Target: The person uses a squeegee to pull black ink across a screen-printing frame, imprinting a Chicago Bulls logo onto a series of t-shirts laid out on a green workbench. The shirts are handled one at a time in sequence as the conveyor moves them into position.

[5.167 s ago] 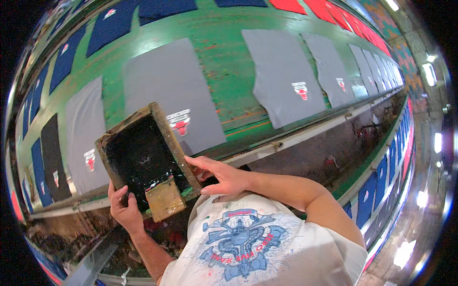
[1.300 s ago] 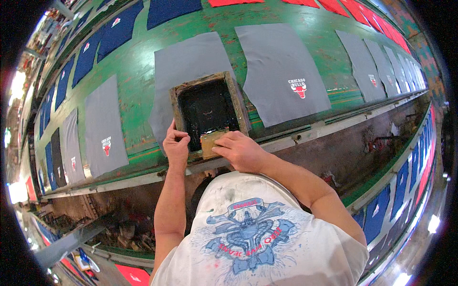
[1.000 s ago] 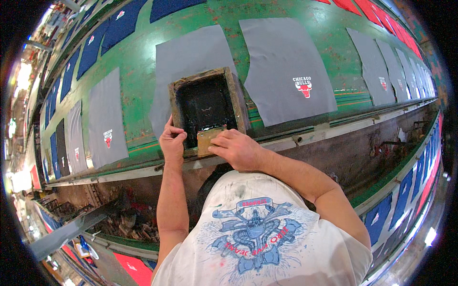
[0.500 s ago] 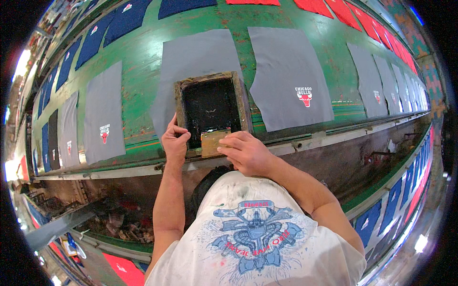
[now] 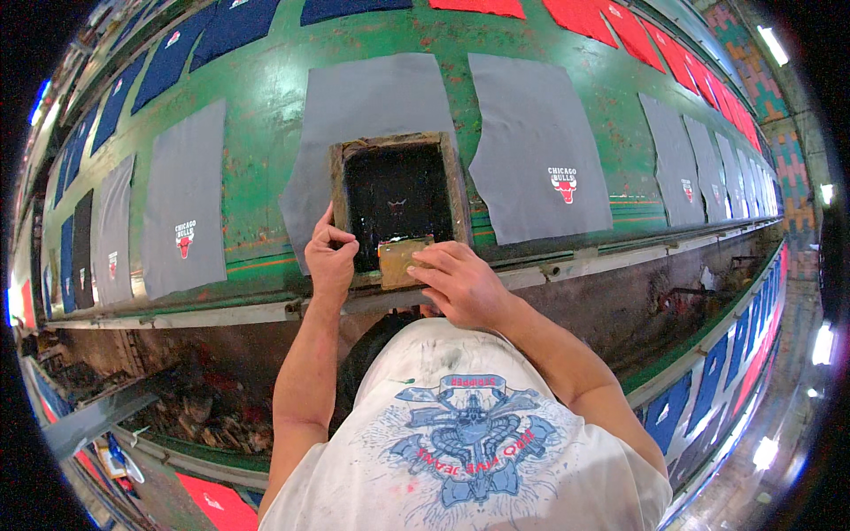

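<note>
"What have your fingers got?"

"My right hand (image 5: 462, 285) pinches a flat, tan rectangular squeegee (image 5: 395, 265) at the near end of a dark-meshed, brown wooden frame (image 5: 456, 184). My left hand (image 5: 332, 258) curls at the frame's left side; whether it clamps, I can't tell."

"Where's the frame?"

"On a flat grey cloth panel (image 5: 381, 99)."

"Which step?"

"A print stroke, I'd judge; the next move calls for even pressure, frame steady."

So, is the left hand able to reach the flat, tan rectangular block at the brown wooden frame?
Probably yes: nothing visible stands between the left hand and the block, though the right hand covers part of its right side.
</note>
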